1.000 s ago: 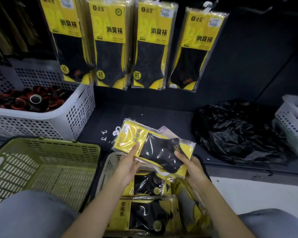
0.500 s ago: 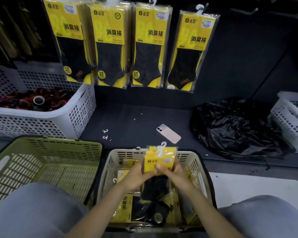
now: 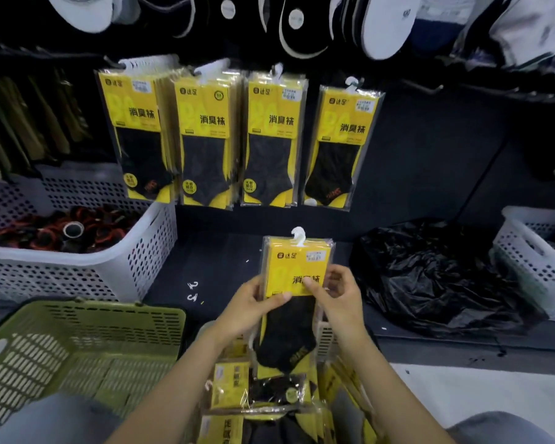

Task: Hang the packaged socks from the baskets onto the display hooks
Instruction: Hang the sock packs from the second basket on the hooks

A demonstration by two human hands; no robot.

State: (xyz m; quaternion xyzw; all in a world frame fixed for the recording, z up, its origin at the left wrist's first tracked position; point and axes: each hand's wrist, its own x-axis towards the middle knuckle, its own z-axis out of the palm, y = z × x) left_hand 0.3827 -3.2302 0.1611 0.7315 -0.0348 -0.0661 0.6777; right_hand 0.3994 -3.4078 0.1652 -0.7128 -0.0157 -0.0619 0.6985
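Observation:
I hold a small stack of yellow sock packs (image 3: 297, 267) upright in front of me, white hanger tab at the top. My left hand (image 3: 253, 302) grips its left edge and my right hand (image 3: 337, 293) grips its right edge, thumbs on the front. Below my arms a beige basket (image 3: 326, 339) holds several more sock packs (image 3: 269, 395). On the dark wall above, rows of the same packs hang from hooks (image 3: 205, 70); the rightmost hanging pack (image 3: 340, 142) looks like a thin row. A bare hook (image 3: 430, 88) sticks out further right.
An empty green basket (image 3: 77, 347) sits at lower left. A white basket of dark rolled items (image 3: 135, 251) stands on the shelf at left, a black plastic bag (image 3: 436, 277) at right, another white basket (image 3: 532, 251) at far right. Small white hooks (image 3: 193, 291) lie on the shelf.
I have lifted the stack of packs out of the basket and raised it upright toward the wall. My view has tilted up, showing more of the display.

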